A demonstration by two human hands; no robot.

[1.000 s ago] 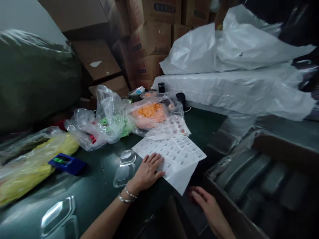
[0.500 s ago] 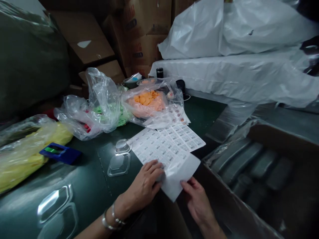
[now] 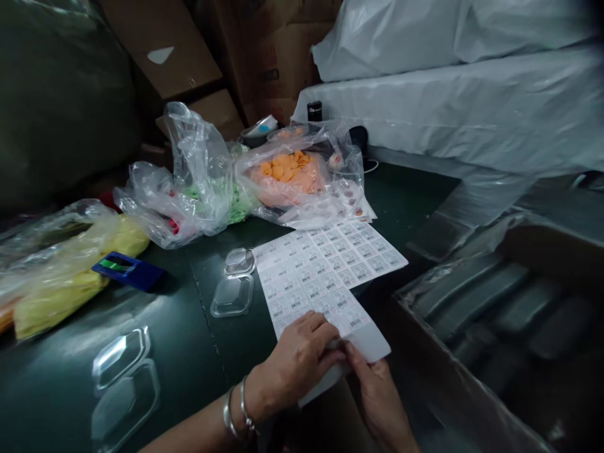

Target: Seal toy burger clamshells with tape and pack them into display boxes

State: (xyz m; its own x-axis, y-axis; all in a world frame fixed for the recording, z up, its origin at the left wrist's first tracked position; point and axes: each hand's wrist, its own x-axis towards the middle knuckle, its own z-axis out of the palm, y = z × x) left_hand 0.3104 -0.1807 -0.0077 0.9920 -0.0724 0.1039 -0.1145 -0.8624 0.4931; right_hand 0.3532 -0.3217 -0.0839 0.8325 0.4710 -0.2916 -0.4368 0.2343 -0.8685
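A white sheet of printed barcode labels lies on the dark green tabletop, its near corner bent up at the table's front edge. My right hand pinches that near edge between thumb and fingers. Close against it, my left hand is closed over the sheet, fingers curled towards the thumb; what sits between its fingertips is too small to make out. A second label sheet lies partly under the first. Left of the sheets are small clear plastic clamshell boxes, lying unfolded.
A blue tape-dispenser-like box sits beside a bag of yellow pieces. Farther back are a clear bag of orange discs and one with green pieces. A plastic-lined carton stands at right, cardboard boxes behind.
My left hand has moved right along the sheet to meet my right hand. Its fingers, stretched over the paper before, are now curled in. The view has shifted slightly.
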